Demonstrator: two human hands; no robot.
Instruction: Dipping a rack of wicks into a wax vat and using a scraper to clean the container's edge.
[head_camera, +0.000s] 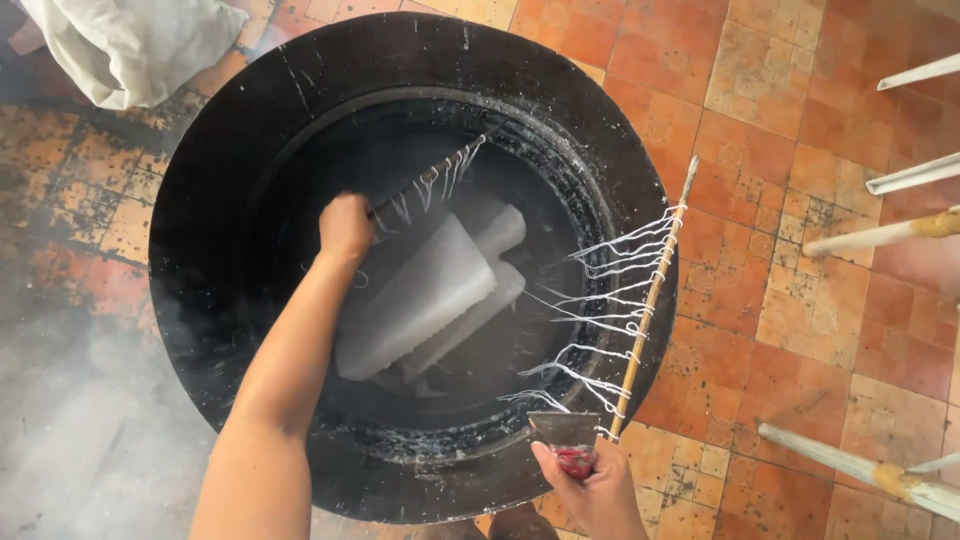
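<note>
Left hand (345, 226) clenched on stick (425, 178) with white strands, over white slabs (425, 295) inside black vat (210, 200). Right hand (590, 480) grasps red-handled scraper (566, 436) at near rim; second strand-hung stick (652, 295) at right; wrist cut off.

left hand (345, 226) grips a stick (425, 180) over the black vat (215, 200); right hand (590, 485) holds a scraper (565, 432).

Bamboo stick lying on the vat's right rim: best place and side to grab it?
Probably the bare near end of the bamboo stick, from the near side, outside the black vat. White strands hang off most of its length toward the vat's middle; only the end at the right hand looks free of them.
</note>
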